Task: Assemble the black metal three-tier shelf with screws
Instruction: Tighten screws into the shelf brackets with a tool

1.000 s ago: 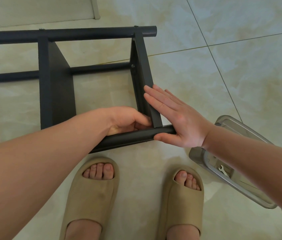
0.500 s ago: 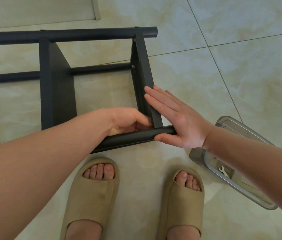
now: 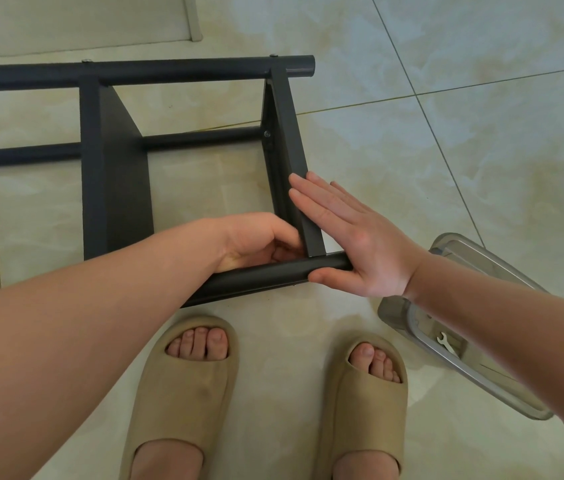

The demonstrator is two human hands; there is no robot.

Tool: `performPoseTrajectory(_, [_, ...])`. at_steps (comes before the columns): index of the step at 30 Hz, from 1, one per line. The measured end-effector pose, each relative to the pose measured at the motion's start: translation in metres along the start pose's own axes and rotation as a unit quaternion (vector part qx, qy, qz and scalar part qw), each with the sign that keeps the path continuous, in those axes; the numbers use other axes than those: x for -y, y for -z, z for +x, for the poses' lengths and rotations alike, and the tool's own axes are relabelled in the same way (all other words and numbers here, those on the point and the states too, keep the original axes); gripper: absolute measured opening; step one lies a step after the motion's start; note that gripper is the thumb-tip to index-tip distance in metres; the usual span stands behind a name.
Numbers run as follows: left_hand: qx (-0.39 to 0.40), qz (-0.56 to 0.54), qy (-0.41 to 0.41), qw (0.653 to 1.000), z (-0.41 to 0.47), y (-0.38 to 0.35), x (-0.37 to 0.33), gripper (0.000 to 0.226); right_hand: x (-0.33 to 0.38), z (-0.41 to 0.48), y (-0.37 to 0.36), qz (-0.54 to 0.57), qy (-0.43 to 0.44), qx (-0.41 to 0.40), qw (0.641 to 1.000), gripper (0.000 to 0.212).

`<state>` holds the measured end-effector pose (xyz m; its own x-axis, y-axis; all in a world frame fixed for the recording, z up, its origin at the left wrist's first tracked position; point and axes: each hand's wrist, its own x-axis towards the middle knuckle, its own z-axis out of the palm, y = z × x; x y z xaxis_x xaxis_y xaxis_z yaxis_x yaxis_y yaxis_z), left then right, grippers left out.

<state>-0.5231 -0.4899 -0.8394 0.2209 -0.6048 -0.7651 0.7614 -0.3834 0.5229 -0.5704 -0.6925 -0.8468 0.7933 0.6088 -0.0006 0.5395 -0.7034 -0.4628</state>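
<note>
The black metal shelf frame (image 3: pixel 114 174) lies on its side on the tiled floor. Its far round post (image 3: pixel 169 69) runs across the top, and its near round post (image 3: pixel 266 275) passes under my left forearm. My right hand (image 3: pixel 353 237) lies flat with straight fingers against the end shelf panel (image 3: pixel 291 143), its thumb under the near post's end. My left hand (image 3: pixel 256 240) reaches inside the corner where that panel meets the near post, fingers curled there. What those fingers hold is hidden.
A clear plastic box (image 3: pixel 446 258) stands at the right, partly under my right forearm, with a small wrench (image 3: pixel 445 342) inside. My feet in beige slippers (image 3: pixel 187 386) stand just below the near post. A pale board edge (image 3: pixel 192 19) shows at the top.
</note>
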Motion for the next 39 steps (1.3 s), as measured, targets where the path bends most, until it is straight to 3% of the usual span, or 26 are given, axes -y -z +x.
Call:
performPoseTrajectory(3, [-0.005, 0.037, -0.013, 0.999, 0.0006, -0.0011, 0.0005, 0.036, -0.0004, -0.0001, -0.0005, 0.0, 0.001, 0.0, 1.0, 0.091])
performPoseTrajectory(11, [0.0, 0.008, 0.012, 1.0, 0.001, 0.003, 0.0013, 0.021, 0.0003, -0.0004, -0.0002, 0.0, 0.0, 0.0, 1.0, 0.092])
performPoseTrajectory(16, [-0.005, 0.036, -0.006, 0.999, 0.0012, -0.0001, 0.001, 0.035, 0.0002, -0.0003, -0.0007, 0.001, 0.0, 0.0, 1.0, 0.091])
performPoseTrajectory(21, [-0.022, 0.03, -0.01, 0.999, 0.0034, 0.0039, 0.0043, 0.02, -0.0004, -0.0007, -0.0007, 0.001, 0.002, -0.003, 1.0, 0.092])
performPoseTrajectory(27, [-0.005, 0.017, 0.009, 1.0, 0.0036, 0.002, 0.0023, 0.021, -0.0004, -0.0002, -0.0009, 0.003, 0.001, -0.003, 1.0, 0.091])
performPoseTrajectory(33, [-0.016, 0.031, -0.02, 0.999, 0.0068, 0.0039, 0.0061, 0.039, -0.0008, -0.0005, -0.0015, 0.006, 0.0, -0.002, 1.0, 0.092])
performPoseTrajectory(39, [0.007, -0.002, -0.003, 1.0, 0.0037, 0.0032, 0.0024, 0.022, -0.0005, 0.0, -0.0014, 0.004, 0.002, -0.002, 1.0, 0.092])
